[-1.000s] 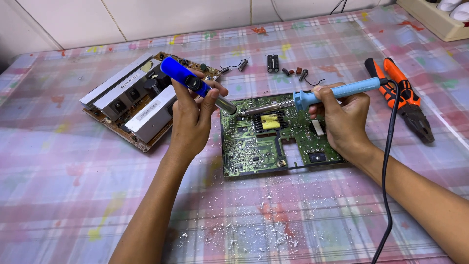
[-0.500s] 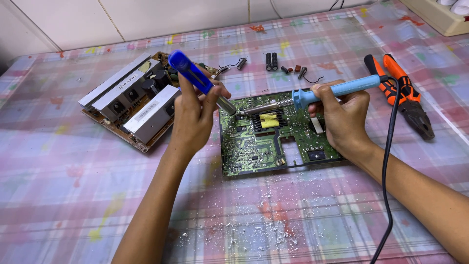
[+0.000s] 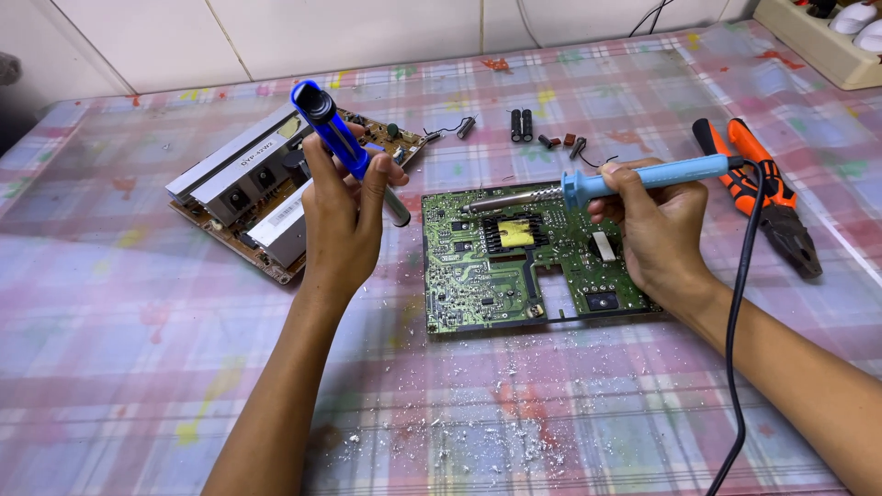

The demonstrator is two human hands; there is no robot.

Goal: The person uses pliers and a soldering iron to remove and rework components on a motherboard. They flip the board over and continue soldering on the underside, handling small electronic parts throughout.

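Observation:
My left hand [image 3: 340,216] grips a blue desoldering pump [image 3: 333,138], raised and tilted, its tip just left of a green circuit board [image 3: 501,271]. My right hand [image 3: 654,230] holds a light-blue soldering iron [image 3: 634,179] like a pen. The iron's metal tip hovers over the board's upper left part, near a yellow component [image 3: 516,232]. The board lies flat on the checked tablecloth between my hands.
A second board with grey heat sinks [image 3: 253,188] lies at the left. Orange-handled pliers [image 3: 767,197] rest at the right. Small loose components [image 3: 542,133] lie behind the green board. The iron's black cord [image 3: 735,340] runs along my right forearm. White crumbs litter the cloth in front.
My left hand has lifted the pump up and away to the left from the board. The iron's tip has risen slightly and stays over the board.

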